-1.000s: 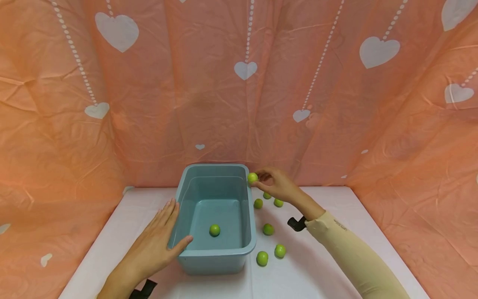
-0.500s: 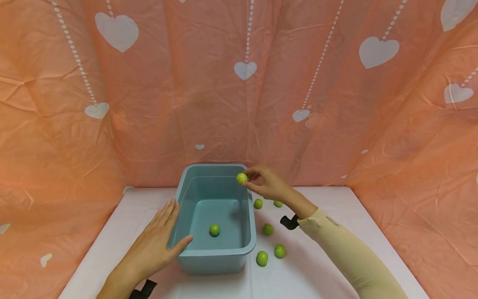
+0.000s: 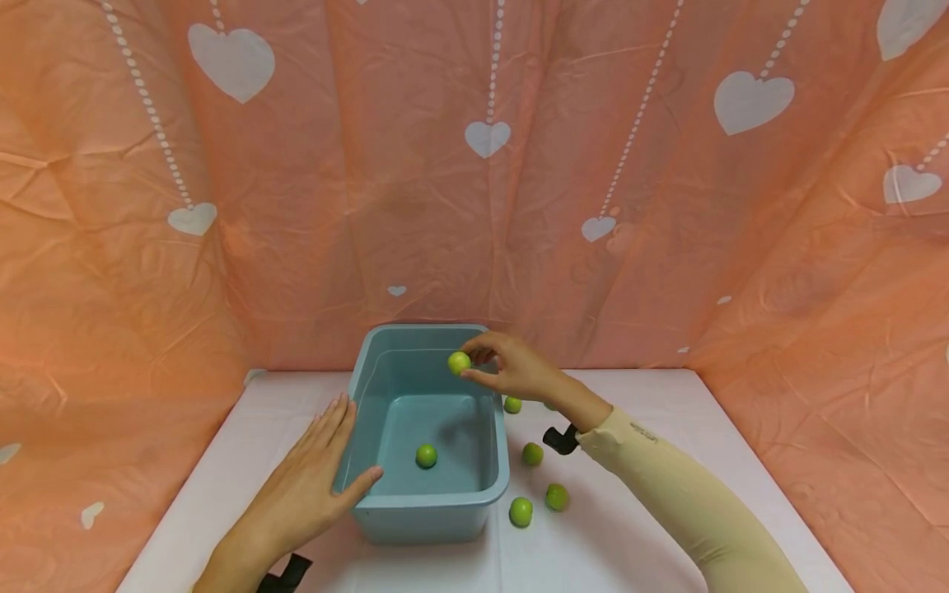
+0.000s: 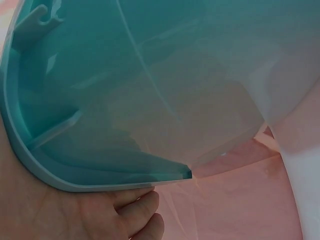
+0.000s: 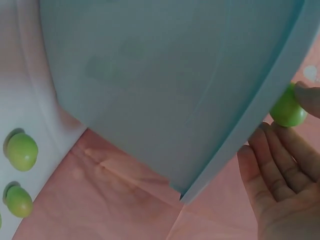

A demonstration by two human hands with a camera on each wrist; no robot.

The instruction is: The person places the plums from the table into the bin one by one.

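My right hand (image 3: 515, 366) pinches a small round green fruit (image 3: 459, 362) between thumb and fingertips, above the far right part of a blue-grey plastic tub (image 3: 430, 500). In the right wrist view this fruit (image 5: 288, 107) shows just past the tub's rim (image 5: 250, 107), partly hidden by it. On the tub's floor lies another green fruit (image 3: 426, 456). My left hand (image 3: 307, 478) rests on the near left corner of the tub, fingers straight along the outer side and thumb over the rim. From the left wrist, the hand (image 4: 75, 215) appears against the underside of the rim (image 4: 75, 188).
Several more green fruits lie on the white cloth right of the tub, among them one near the front (image 3: 521, 512) and one farther back (image 3: 513, 404). An orange curtain (image 3: 415, 206) with white hearts stands behind the white-covered table (image 3: 615, 527).
My right hand has carried the green fruit leftward, from beside the tub's right rim to above its inside. My left hand has stayed in place.
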